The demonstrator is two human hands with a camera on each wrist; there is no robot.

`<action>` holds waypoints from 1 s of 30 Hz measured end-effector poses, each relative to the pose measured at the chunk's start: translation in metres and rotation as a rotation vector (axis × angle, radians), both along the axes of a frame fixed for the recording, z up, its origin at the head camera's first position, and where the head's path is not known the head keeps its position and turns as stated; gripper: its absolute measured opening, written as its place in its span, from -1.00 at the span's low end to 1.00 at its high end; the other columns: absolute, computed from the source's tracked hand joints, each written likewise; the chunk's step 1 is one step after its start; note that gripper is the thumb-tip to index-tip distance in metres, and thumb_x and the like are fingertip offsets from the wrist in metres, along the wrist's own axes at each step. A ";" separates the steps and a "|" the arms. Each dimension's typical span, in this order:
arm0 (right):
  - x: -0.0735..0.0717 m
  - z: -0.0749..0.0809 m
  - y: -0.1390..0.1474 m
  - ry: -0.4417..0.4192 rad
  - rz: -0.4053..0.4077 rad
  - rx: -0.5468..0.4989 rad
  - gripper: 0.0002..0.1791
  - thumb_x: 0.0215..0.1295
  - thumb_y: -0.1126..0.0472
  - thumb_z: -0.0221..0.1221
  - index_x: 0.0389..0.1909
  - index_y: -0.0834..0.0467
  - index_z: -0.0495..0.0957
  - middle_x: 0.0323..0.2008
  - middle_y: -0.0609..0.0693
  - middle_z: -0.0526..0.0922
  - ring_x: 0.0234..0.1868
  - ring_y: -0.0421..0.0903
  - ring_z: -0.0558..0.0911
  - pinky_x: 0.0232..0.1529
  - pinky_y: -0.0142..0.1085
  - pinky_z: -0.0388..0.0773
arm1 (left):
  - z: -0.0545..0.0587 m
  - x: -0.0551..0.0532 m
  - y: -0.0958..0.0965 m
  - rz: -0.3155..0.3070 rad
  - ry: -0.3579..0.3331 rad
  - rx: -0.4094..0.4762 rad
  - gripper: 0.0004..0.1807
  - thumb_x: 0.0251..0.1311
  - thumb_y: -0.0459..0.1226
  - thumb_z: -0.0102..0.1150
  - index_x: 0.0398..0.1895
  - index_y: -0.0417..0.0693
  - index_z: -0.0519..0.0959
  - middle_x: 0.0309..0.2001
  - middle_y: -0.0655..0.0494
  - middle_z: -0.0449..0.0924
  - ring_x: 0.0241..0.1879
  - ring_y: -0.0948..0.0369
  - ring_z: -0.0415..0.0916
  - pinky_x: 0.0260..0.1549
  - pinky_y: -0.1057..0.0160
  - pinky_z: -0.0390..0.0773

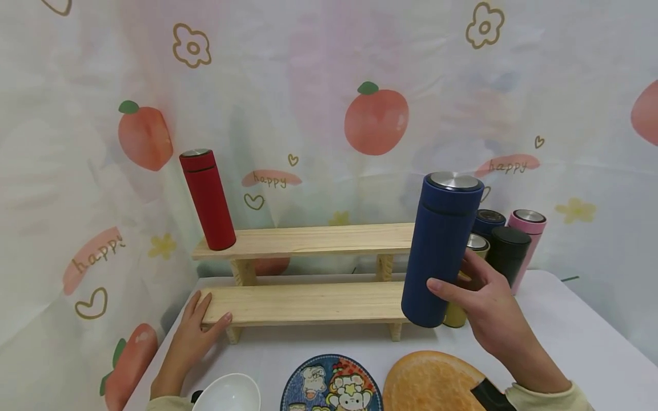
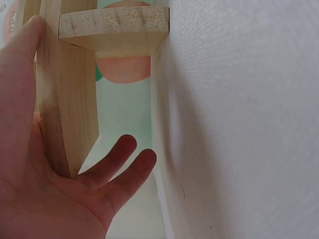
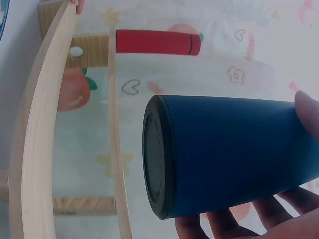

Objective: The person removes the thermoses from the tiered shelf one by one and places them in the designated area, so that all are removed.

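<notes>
My right hand (image 1: 490, 302) grips a blue thermos (image 1: 439, 245) with a silver lid, raised in front of the right part of a two-tier wooden shelf (image 1: 308, 303). The thermos leans slightly. In the right wrist view the base of the blue thermos (image 3: 155, 157) hangs apart from the shelf boards. At the shelf's left end my left hand (image 1: 190, 339) rests against the lower board, its fingers fairly straight. In the left wrist view, two fingers of the left hand (image 2: 75, 184) extend below the board (image 2: 75, 109). A red thermos (image 1: 209, 202) stands at the left of the upper tier.
Behind the right hand stand a black thermos (image 1: 506, 257), a pink thermos (image 1: 529, 222), a second blue thermos (image 1: 488, 217) and a yellowish one (image 1: 454, 315), partly hidden. A white bowl (image 1: 228, 394), a cartoon mat (image 1: 331, 382) and a bread-patterned mat (image 1: 429, 382) lie in front.
</notes>
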State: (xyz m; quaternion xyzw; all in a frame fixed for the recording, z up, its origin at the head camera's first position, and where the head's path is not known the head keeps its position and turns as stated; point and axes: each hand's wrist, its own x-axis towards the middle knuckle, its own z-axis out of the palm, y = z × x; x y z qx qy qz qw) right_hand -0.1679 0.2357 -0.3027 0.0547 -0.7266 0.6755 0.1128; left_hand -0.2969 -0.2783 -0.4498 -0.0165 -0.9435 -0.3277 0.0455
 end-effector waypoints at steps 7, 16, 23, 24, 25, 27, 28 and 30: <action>0.005 -0.004 0.018 0.038 -0.022 -0.007 -0.11 0.50 0.34 0.32 0.71 0.00 0.13 0.42 -0.03 0.43 0.23 -0.17 0.59 0.05 -0.46 0.60 | -0.001 0.000 -0.003 -0.005 0.020 -0.006 0.08 0.44 0.29 0.16 0.71 -0.25 0.05 0.71 -0.33 -0.29 0.61 -0.41 -0.13 0.45 -0.46 0.06; 0.013 -0.013 0.049 0.031 -0.117 0.015 -0.14 0.48 0.35 0.33 0.68 0.03 0.16 0.20 -0.27 0.56 0.11 -0.30 0.62 0.00 -0.51 0.60 | -0.001 -0.001 0.000 -0.010 0.008 -0.007 0.10 0.45 0.30 0.15 0.71 -0.25 0.03 0.71 -0.34 -0.31 0.61 -0.43 -0.13 0.44 -0.48 0.07; 0.015 -0.022 0.073 -0.009 -0.144 0.009 -0.05 0.55 0.26 0.30 0.77 -0.11 -0.03 0.57 0.06 0.19 0.34 -0.15 0.40 0.55 -0.08 0.11 | -0.002 -0.003 0.000 0.008 -0.021 -0.007 0.15 0.42 0.37 0.12 0.72 -0.23 0.00 0.71 -0.33 -0.34 0.61 -0.44 -0.16 0.43 -0.50 0.05; 0.015 -0.023 0.075 -0.013 -0.147 0.009 -0.04 0.56 0.25 0.29 0.77 -0.12 -0.04 0.61 0.08 0.12 0.36 -0.14 0.37 0.56 -0.02 0.03 | -0.002 -0.003 0.000 0.008 -0.022 -0.006 0.15 0.42 0.36 0.12 0.72 -0.23 0.00 0.71 -0.33 -0.34 0.61 -0.44 -0.16 0.43 -0.49 0.05; 0.015 -0.025 0.078 -0.016 -0.153 0.011 -0.04 0.56 0.24 0.29 0.77 -0.12 -0.05 0.63 0.12 0.08 0.36 -0.13 0.38 0.55 -0.04 0.03 | -0.002 -0.003 0.000 0.009 -0.022 -0.005 0.15 0.42 0.37 0.12 0.72 -0.24 0.00 0.71 -0.33 -0.34 0.61 -0.45 -0.16 0.43 -0.50 0.05; 0.016 -0.028 0.082 -0.028 -0.169 0.018 -0.04 0.56 0.23 0.29 0.77 -0.11 -0.06 0.64 0.16 0.03 0.35 -0.12 0.39 0.53 -0.08 0.05 | -0.002 -0.003 0.000 0.008 -0.023 -0.006 0.15 0.41 0.37 0.12 0.72 -0.23 0.00 0.71 -0.33 -0.34 0.61 -0.45 -0.16 0.43 -0.50 0.05; 0.016 -0.030 0.084 -0.031 -0.176 0.024 -0.03 0.56 0.22 0.29 0.77 -0.11 -0.07 0.65 0.17 0.01 0.35 -0.11 0.37 0.52 -0.11 0.08 | -0.002 -0.003 0.000 0.008 -0.025 -0.007 0.16 0.41 0.38 0.12 0.73 -0.23 0.00 0.71 -0.33 -0.34 0.61 -0.45 -0.16 0.42 -0.50 0.05; 0.017 -0.032 0.087 -0.034 -0.191 0.037 -0.03 0.56 0.21 0.30 0.78 -0.10 -0.08 0.64 0.17 0.01 0.33 -0.11 0.38 0.50 -0.22 0.17 | -0.002 -0.003 0.000 0.007 -0.024 -0.006 0.16 0.41 0.37 0.12 0.73 -0.23 0.00 0.71 -0.33 -0.34 0.61 -0.45 -0.16 0.42 -0.50 0.05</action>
